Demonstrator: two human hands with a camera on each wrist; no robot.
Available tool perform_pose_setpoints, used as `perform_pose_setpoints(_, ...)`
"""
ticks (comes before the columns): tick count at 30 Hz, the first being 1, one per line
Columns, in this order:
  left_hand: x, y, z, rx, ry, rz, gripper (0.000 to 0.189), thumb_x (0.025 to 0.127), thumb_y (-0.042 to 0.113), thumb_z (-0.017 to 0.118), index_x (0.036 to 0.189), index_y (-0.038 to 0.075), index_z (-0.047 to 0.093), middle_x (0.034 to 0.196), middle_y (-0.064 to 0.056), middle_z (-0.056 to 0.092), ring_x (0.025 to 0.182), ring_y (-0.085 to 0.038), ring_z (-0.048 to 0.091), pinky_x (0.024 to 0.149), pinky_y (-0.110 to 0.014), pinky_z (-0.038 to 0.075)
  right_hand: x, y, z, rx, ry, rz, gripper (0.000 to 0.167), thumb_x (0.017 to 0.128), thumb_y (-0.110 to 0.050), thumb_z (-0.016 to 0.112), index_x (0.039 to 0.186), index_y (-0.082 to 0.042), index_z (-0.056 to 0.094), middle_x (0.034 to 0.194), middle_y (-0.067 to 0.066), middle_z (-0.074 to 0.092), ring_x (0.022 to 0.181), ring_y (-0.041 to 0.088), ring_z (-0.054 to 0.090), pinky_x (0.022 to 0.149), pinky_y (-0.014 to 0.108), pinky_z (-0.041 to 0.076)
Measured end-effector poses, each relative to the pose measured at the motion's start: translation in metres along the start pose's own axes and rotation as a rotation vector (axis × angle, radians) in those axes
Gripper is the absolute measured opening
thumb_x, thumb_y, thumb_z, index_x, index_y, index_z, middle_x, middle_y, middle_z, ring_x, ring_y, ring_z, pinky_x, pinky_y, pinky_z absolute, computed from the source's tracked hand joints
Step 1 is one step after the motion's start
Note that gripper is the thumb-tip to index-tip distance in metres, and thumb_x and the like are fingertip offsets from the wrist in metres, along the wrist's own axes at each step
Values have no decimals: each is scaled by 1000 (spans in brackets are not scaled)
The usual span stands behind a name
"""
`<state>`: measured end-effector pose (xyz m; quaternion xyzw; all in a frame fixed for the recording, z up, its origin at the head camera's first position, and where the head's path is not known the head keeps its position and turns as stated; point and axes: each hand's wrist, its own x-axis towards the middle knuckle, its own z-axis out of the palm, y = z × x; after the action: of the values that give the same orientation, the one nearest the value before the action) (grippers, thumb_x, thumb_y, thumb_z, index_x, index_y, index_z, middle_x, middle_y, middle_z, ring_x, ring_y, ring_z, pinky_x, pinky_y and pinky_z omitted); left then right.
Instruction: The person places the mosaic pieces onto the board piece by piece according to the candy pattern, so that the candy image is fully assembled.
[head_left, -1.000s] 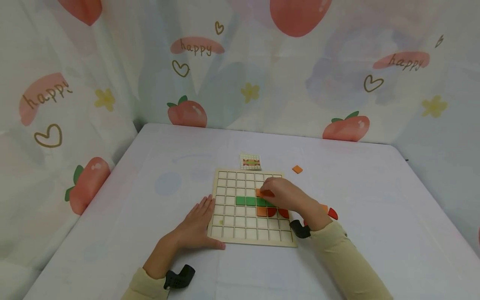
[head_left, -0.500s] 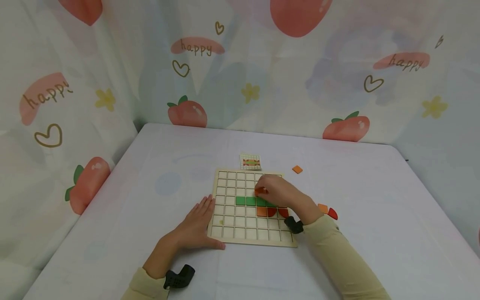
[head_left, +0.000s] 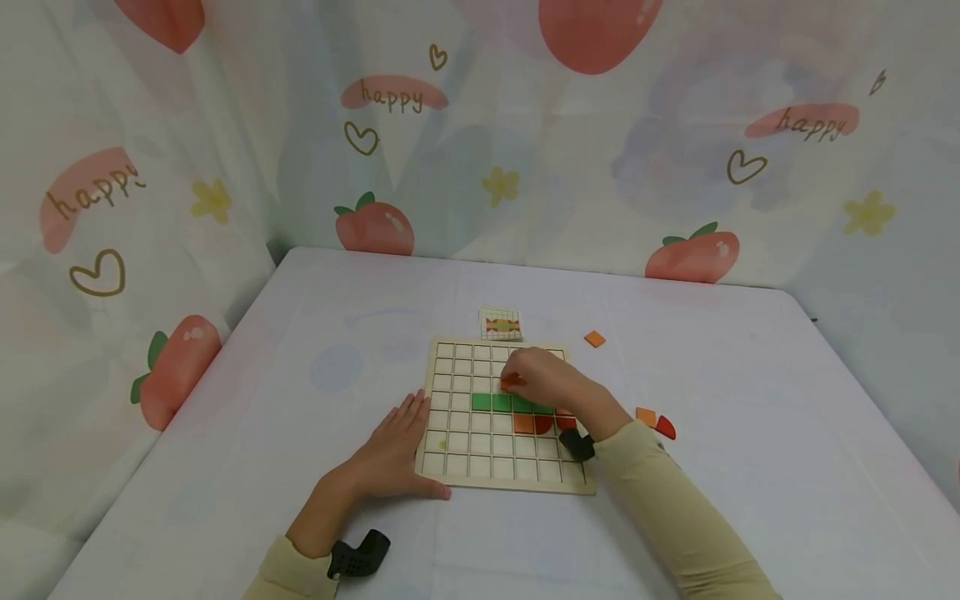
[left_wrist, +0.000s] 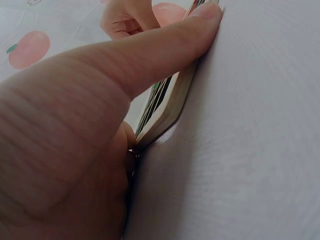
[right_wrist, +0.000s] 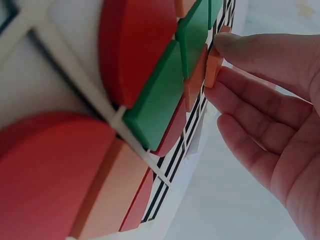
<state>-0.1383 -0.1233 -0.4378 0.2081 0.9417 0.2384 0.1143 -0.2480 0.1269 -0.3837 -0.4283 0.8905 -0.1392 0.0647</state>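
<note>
A wooden grid board lies on the table. My left hand rests at its left edge with straight fingers, the thumb along the near edge. Over the board, my right hand pinches an orange square tile between thumb and fingers, just behind a row of green tiles. Another orange tile sits in the grid beside the held one. In front of the green row are an orange tile and red rounded pieces. The right hand hides part of the board in the head view.
Behind the board lies a small pattern card. One loose orange tile is to the back right. Farther right, an orange piece and a red rounded piece lie together on the white tabletop.
My right hand has shifted left by about a square with the orange tile. The loose pieces at the right now show from behind the forearm. My left hand stays still.
</note>
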Motion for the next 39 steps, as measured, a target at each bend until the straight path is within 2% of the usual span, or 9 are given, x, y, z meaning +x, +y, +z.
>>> perform_pose_setpoints(18,0,0,1,1,2,-2,125,63,71,66,146,0,5,152,-11,-2,138,-21,-5,109,-40,5,9,-7,3,-36,-50,13,7,84,-4,66,87,-8,71,85,0,63,82,16,57,75,30,48)
perform_pose_setpoints(25,0,1,0,14,0,-12,125,63,71,66,146,0,4,152,-11,-2,138,-21,-5,109,-40,5,12,-6,5,-61,-45,-20,5,84,-5,66,83,-8,70,82,0,61,79,15,56,72,30,47)
perform_pose_setpoints(32,-2,2,-1,3,4,-10,124,64,69,67,146,-1,5,152,-12,-1,138,-21,-4,109,-39,5,10,-8,5,-34,-29,-29,5,84,-5,67,82,-7,71,80,1,60,77,15,56,69,28,47)
perform_pose_setpoints(39,-1,2,-1,4,3,-9,124,64,69,67,146,-1,4,152,-12,-1,138,-22,-4,109,-39,5,9,-8,4,-17,-31,-15,7,84,-4,66,86,-7,72,84,2,62,81,16,57,72,29,48)
